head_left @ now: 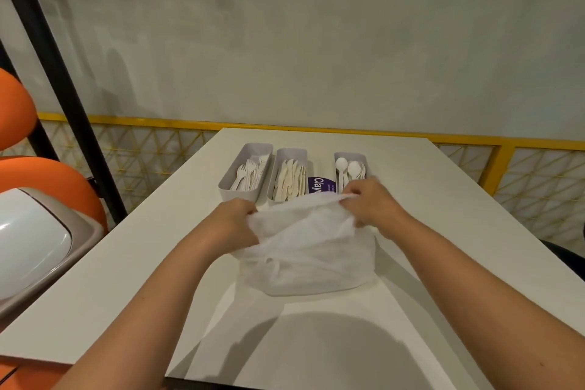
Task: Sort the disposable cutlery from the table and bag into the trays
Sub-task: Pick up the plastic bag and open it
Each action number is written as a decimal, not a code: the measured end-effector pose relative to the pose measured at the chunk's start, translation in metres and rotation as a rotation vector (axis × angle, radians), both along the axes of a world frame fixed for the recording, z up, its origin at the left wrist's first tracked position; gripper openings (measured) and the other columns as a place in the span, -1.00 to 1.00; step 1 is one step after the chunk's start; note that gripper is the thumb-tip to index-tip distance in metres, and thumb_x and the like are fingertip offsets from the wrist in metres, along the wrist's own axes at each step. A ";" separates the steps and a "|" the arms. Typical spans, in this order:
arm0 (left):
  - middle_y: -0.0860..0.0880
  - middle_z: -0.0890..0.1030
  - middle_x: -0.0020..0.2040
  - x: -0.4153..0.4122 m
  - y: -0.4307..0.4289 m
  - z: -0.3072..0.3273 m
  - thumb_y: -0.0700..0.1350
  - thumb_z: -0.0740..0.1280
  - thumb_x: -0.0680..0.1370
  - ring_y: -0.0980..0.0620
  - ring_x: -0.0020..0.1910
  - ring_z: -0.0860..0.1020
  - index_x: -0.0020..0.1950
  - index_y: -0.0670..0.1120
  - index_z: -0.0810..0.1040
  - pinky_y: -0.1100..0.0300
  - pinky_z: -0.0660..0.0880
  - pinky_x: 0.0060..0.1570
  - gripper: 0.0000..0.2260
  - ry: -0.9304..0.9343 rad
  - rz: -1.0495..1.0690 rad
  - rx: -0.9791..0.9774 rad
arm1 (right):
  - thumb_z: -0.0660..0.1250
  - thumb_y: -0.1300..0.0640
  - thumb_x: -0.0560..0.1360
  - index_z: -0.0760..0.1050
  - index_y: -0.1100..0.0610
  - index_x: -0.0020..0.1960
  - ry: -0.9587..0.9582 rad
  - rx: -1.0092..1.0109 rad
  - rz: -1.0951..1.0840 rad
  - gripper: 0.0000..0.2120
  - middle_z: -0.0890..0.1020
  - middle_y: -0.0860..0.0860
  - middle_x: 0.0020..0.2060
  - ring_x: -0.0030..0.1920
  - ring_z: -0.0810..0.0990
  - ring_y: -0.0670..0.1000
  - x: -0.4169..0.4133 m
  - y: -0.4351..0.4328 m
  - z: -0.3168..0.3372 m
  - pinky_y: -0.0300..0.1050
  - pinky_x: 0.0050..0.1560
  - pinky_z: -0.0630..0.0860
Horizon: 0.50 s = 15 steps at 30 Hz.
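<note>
white table (pixel 126 279): both hands grip bag (pixel 310 256)

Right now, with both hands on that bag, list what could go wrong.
1. The left hand and right hand grip the mouth of the white plastic bag; its contents are hidden, so tipping it may scatter them over the table.
2. The bag rises just in front of the knife tray and spoon tray; stretching it wider may knock them.

Bag (pixel 310 250) on table (pixel 443 193), before three trays (pixel 286 180) in row.
</note>
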<state>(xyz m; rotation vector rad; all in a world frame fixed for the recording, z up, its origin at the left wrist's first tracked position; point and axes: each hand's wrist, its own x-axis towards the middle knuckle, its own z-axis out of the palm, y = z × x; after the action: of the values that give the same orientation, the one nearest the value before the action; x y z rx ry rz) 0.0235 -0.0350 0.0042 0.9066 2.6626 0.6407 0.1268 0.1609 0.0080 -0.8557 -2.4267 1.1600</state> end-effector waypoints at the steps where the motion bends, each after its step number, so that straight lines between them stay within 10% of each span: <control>1: -0.02 0.48 -0.08 -0.001 -0.002 -0.002 -0.21 0.33 0.45 0.00 -0.19 0.48 -0.13 -0.03 0.47 0.36 0.34 -0.46 -0.90 0.026 0.004 -0.054 | 0.16 0.33 0.53 0.45 0.19 -0.18 0.091 -0.188 -0.041 -0.84 0.47 0.07 -0.29 -0.35 0.46 0.00 0.003 0.002 0.006 -0.21 -0.42 0.44; 6: 0.00 0.47 -0.29 -0.009 -0.005 -0.012 -0.19 0.26 0.49 0.02 -0.37 0.47 -0.30 -0.04 0.44 0.30 0.37 -0.39 -0.84 -0.103 -0.023 -0.079 | -0.04 0.43 0.60 0.32 0.36 0.31 0.428 -1.107 -0.115 -0.67 0.47 0.26 0.16 0.26 0.45 0.24 0.009 0.014 0.015 0.18 0.12 0.40; 10: -0.14 0.61 -0.22 -0.017 -0.010 -0.012 -0.29 0.28 0.46 -0.04 -0.33 0.54 -0.10 -0.16 0.62 0.23 0.49 -0.31 -0.86 -0.232 0.053 0.153 | 0.00 0.45 0.51 0.45 0.22 0.14 0.498 -1.304 -0.129 -0.65 0.58 0.11 -0.07 0.05 0.58 0.11 0.011 0.019 0.009 0.03 -0.11 0.60; 12: -0.15 0.61 -0.26 -0.020 -0.013 -0.009 -0.41 0.25 0.47 -0.01 -0.35 0.57 -0.04 -0.22 0.60 0.26 0.52 -0.34 -0.81 -0.549 0.116 0.437 | 0.15 0.38 0.48 0.50 0.15 0.01 0.416 -1.259 -0.006 -0.76 0.63 0.01 -0.14 -0.16 0.63 -0.01 0.017 0.020 0.006 -0.15 -0.32 0.61; 15: -0.08 0.60 -0.39 -0.031 -0.015 -0.014 -0.38 0.17 0.55 0.10 -0.51 0.55 -0.12 -0.21 0.52 0.39 0.38 -0.55 -0.83 -0.989 0.279 0.877 | 0.36 0.28 0.44 0.59 0.16 0.01 0.044 -0.666 0.204 -0.84 0.69 0.09 -0.16 -0.21 0.67 0.02 0.034 0.016 0.005 -0.21 -0.26 0.59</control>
<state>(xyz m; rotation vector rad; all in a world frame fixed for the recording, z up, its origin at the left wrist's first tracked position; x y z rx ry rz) -0.0075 -0.0502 -0.0102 0.1956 1.5606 1.8078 0.1606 0.1768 0.0133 -0.7388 -2.1333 2.0990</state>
